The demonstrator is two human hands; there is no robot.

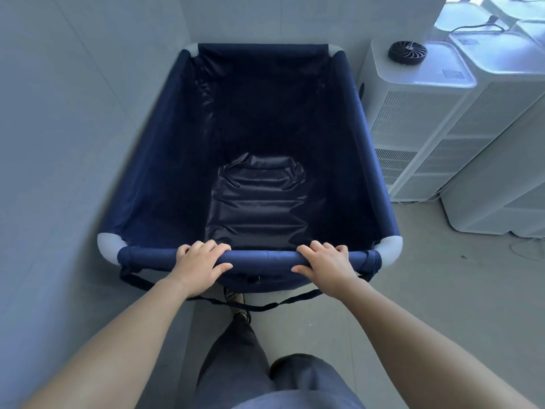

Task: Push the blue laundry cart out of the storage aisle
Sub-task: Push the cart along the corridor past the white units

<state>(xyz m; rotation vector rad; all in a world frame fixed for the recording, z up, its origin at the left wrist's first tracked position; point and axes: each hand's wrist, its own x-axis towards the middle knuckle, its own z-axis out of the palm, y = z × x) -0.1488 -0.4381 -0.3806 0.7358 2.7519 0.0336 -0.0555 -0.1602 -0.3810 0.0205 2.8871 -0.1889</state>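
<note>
The blue laundry cart (165, 172) fills the middle of the view, a deep navy fabric bin with white plastic corners and nothing inside it. Its far end stands against the back wall and its left side runs along the left wall. My left hand (198, 265) is wrapped over the padded near rail, left of centre. My right hand (326, 265) grips the same rail, right of centre. Dark straps hang below the rail.
White tower appliances (413, 125) with vented sides stand in a row close to the cart's right side, one with a small black fan (407, 53) on top. A thin white cable (528, 246) lies on the grey floor (427, 290) at right. My legs are behind the cart.
</note>
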